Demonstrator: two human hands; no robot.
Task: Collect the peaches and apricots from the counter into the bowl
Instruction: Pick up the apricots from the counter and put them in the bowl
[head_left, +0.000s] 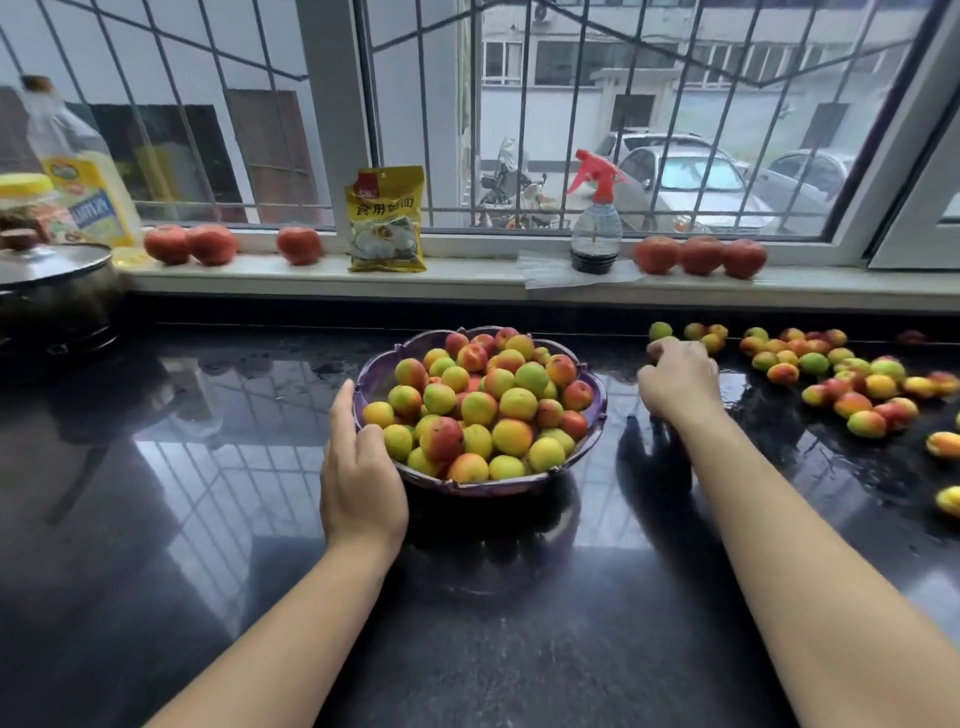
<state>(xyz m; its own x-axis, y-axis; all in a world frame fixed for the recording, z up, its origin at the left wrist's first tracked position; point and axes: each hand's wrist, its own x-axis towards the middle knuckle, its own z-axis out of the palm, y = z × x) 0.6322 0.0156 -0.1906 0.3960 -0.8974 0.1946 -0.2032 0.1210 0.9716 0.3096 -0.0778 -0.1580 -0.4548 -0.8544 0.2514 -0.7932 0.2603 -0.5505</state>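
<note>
A purple scalloped bowl (483, 488) stands mid-counter, heaped with small yellow, green and red peaches and apricots (478, 405). My left hand (361, 478) grips the bowl's left side, thumb at the rim. Several more of the same fruit (841, 379) lie scattered on the black counter to the right, reaching the right edge of view. My right hand (678, 382) is at the near-left end of that scatter, just right of the bowl. Its fingers are curled down over fruit, and a greenish piece (655, 347) peeks out at the fingertips.
A lidded dark pot (52, 291) sits at the far left with an oil bottle (83, 176) behind it. On the windowsill stand a yellow packet (387, 221), a red-topped spray bottle (596, 223) and several tomatoes (701, 254). The glossy counter (519, 597) is wet near the loose fruit.
</note>
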